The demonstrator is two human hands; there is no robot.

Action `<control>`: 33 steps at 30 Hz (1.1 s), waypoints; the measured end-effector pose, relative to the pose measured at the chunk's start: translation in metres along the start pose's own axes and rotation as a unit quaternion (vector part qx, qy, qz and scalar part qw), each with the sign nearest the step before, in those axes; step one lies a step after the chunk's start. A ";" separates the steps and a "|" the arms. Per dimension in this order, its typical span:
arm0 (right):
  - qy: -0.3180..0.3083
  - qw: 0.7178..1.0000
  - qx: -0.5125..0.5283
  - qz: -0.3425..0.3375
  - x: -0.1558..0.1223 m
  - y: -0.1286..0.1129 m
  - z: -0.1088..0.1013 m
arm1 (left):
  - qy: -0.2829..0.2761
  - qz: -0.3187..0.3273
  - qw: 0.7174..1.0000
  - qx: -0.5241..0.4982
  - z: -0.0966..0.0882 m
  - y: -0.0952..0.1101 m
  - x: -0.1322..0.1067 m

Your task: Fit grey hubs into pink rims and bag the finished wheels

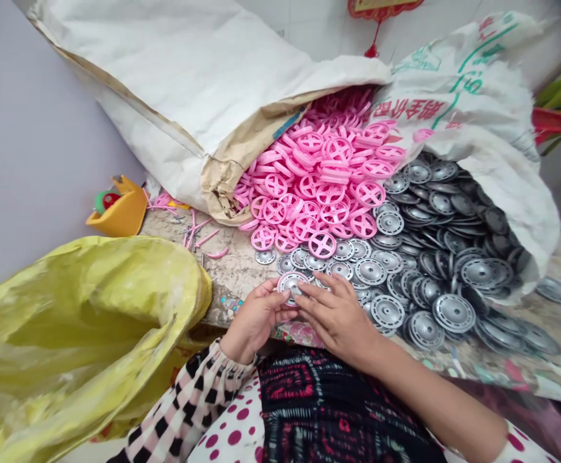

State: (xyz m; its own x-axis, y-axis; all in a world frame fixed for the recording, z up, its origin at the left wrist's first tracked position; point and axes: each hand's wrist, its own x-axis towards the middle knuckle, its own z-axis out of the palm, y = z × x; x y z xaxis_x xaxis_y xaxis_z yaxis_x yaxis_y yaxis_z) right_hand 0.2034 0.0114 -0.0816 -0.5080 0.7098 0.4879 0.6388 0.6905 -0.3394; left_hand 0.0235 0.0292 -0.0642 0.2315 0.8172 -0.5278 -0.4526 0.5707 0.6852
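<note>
While half open (fingers curved), both hands [256, 318] [336, 316] hold a silver wheel [293, 287].

A: Right, the heap of pink spoked wheels [321, 244]: plastic, smooth and glossy, light catching every rim!

B: Lovely sheen there. And the grey ribbed discs [454, 313] alongside? A satin metallic finish, though metal or plated plastic, I can't call it from here.

A: Same soft shine on the front disc [293, 283]. Over to the white woven sack [473, 109], matt, coarse plastic weave, and its brown paper lining [222, 186], creased and rough.

B: The yellow plastic sack [68, 321] is thin, crinkled, faintly glossy. And the worktop [232, 276]? Scuffed and rough!
</note>
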 end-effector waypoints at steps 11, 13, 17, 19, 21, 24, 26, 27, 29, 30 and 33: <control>-0.009 0.898 0.339 0.280 0.012 -0.002 -0.020 | -0.133 0.072 0.979 0.137 0.013 -0.010 -0.008; 0.015 0.890 0.347 0.295 0.007 -0.005 -0.013 | -0.115 0.123 0.966 0.197 0.012 -0.017 -0.006; 0.043 0.864 0.387 0.319 -0.002 -0.006 0.000 | -0.083 0.191 0.924 0.321 0.007 -0.026 -0.006; 0.030 0.860 0.395 0.322 -0.005 -0.001 0.003 | -0.093 0.206 0.897 0.381 0.005 -0.024 -0.006; 0.006 0.865 0.383 0.325 -0.007 0.006 0.004 | -0.094 0.211 0.873 0.430 0.001 -0.015 -0.003; -0.050 0.895 0.304 0.323 -0.012 0.012 0.004 | -0.006 0.252 0.822 0.511 -0.012 0.005 0.013; -0.082 0.933 0.197 0.291 -0.016 0.012 0.005 | 0.093 0.300 0.744 0.590 -0.025 0.018 0.030; -0.092 0.951 0.130 0.265 -0.017 0.011 0.006 | 0.132 0.300 0.700 0.634 -0.032 0.023 0.038; -0.097 0.972 0.001 0.213 -0.018 0.008 0.006 | 0.180 0.289 0.630 0.698 -0.043 0.029 0.054; -0.096 0.975 -0.047 0.194 -0.017 0.007 0.006 | 0.198 0.283 0.608 0.715 -0.047 0.030 0.061; -0.097 0.977 -0.100 0.159 -0.011 0.008 0.003 | 0.228 0.284 0.583 0.726 -0.050 0.030 0.075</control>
State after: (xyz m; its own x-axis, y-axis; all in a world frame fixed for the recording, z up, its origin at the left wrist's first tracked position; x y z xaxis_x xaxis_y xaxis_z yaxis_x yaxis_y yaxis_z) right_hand 0.2125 0.0091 -0.0920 -0.3533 0.9102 0.2162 0.8725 0.4039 -0.2748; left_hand -0.0160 0.1038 -0.1088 -0.0044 0.9902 0.1395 0.9387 -0.0439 0.3418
